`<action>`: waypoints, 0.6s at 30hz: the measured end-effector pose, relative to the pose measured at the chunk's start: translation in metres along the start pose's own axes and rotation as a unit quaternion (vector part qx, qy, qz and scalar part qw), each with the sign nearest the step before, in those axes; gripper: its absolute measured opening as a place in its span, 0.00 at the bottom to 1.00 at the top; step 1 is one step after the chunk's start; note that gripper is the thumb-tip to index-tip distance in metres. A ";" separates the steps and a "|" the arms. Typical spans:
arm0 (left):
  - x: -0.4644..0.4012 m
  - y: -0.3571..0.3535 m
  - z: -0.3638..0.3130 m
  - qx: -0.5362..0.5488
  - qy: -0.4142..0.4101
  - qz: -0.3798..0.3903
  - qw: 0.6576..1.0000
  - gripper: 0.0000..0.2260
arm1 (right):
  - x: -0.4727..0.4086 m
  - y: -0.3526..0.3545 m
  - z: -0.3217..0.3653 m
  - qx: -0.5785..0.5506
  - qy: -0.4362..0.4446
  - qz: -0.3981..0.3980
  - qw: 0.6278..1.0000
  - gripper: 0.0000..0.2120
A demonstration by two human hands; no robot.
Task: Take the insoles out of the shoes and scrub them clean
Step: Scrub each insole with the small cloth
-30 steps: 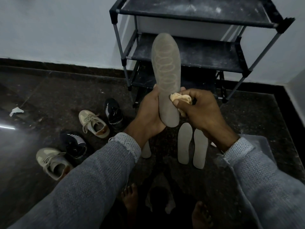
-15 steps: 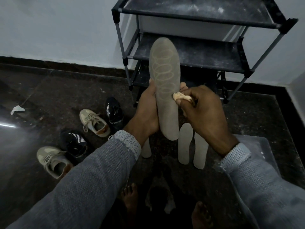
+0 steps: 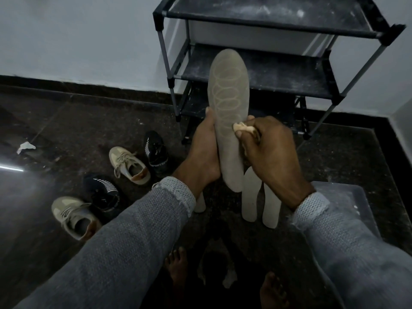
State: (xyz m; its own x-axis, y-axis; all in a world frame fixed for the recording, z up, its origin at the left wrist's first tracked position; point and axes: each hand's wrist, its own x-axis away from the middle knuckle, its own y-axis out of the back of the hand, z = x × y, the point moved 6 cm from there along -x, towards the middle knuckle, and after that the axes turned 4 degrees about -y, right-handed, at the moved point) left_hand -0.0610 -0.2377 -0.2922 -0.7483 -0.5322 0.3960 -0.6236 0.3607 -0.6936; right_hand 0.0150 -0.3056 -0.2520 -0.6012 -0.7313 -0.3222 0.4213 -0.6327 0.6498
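Left hand point(image 3: 206, 152) fingers curled round the lower left edge of a long grey foam insole with a looped ring pattern point(image 3: 228, 112), thumb along its left side, holding it upright at frame centre. Right hand point(image 3: 270, 152) fingers pinched tight on a small crumpled cream cloth point(image 3: 244, 128), pressed against the insole's right edge at about mid-length. Toe end of the insole up, overlapping the middle shelf of the rack in the picture; heel end down between both wrists. Grey knit sleeves with paler mesh cuffs running from both wrists to the lower corners.

Just below the hands, on the dark speckled floor point(image 3: 66, 130): two pale grey flat insoles point(image 3: 252, 197) side by side, partly covered by the right wrist, and the tip of a third pale insole point(image 3: 200, 205) showing under the left cuff.

Left of centre, four shoes on the floor: a beige lace-up sneaker point(image 3: 128, 165), beside it a black sneaker with white stripes point(image 3: 156, 152), lower left a second black striped sneaker point(image 3: 103, 192) and a second beige sneaker point(image 3: 73, 216).

Upper right: a black tiered shoe rack with grey metal posts point(image 3: 267, 70), shelves dusty, against a white wall. Lower right: a translucent plastic lid or container point(image 3: 347, 201), partly behind the right sleeve. Far left: a small white paper scrap point(image 3: 25, 147). Bottom centre: bare toes, dim.
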 end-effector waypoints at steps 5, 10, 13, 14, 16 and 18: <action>-0.001 0.005 -0.005 -0.007 -0.011 -0.002 1.000 0.35 | 0.020 -0.019 0.026 -0.099 -0.015 0.106 0.989 0.06; 0.001 0.000 0.000 -0.008 -0.010 0.006 1.000 0.31 | 0.002 -0.006 0.007 -0.048 -0.012 0.053 0.997 0.05; 0.001 -0.002 0.003 -0.020 -0.010 -0.003 1.000 0.32 | -0.005 -0.001 -0.004 -0.018 -0.019 0.014 1.000 0.06; 0.000 0.000 0.002 -0.018 -0.010 -0.006 1.000 0.33 | -0.002 -0.003 0.000 -0.029 -0.016 0.020 0.999 0.06; -0.003 0.005 -0.001 -0.010 -0.015 -0.017 1.000 0.33 | 0.009 -0.011 0.014 -0.063 -0.010 0.055 0.996 0.06; -0.004 0.009 -0.003 -0.016 -0.026 -0.029 0.999 0.33 | 0.020 -0.018 0.027 -0.092 -0.001 0.094 0.991 0.06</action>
State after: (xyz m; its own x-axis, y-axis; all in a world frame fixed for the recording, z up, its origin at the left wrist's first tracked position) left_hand -0.0647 -0.2298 -0.2983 -0.6981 -0.5916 0.4033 -0.6734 0.3511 -0.6506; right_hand -0.0224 -0.3018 -0.2516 -0.5023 -0.8398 -0.2058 0.6429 -0.5219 0.5606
